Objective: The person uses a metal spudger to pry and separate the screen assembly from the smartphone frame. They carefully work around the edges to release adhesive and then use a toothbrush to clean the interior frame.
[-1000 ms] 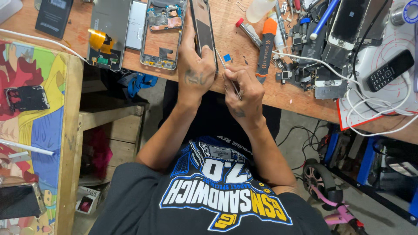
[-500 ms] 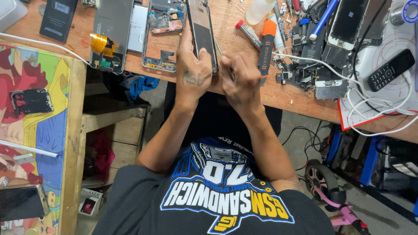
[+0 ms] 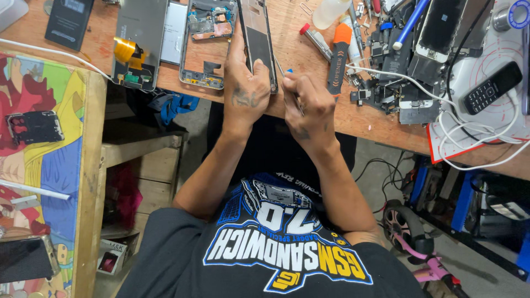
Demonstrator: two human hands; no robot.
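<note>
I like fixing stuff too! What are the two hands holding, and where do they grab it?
The left hand grips an opened phone frame by its lower end. The right hand pinches a thin metal tool near its lower part, tip beside the frame.

Light: even, soft, bright on the bench beyond the fingers
Shadows: deep under the bench, below the wrists
Focus: sharp throughout
Edges: slight wide-angle bending

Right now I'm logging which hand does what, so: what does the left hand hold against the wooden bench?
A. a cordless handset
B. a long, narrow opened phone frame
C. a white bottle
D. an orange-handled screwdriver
B: the left hand clasps the opened phone frame at the bench edge, while the right hand works a thin tool beside it.
</note>
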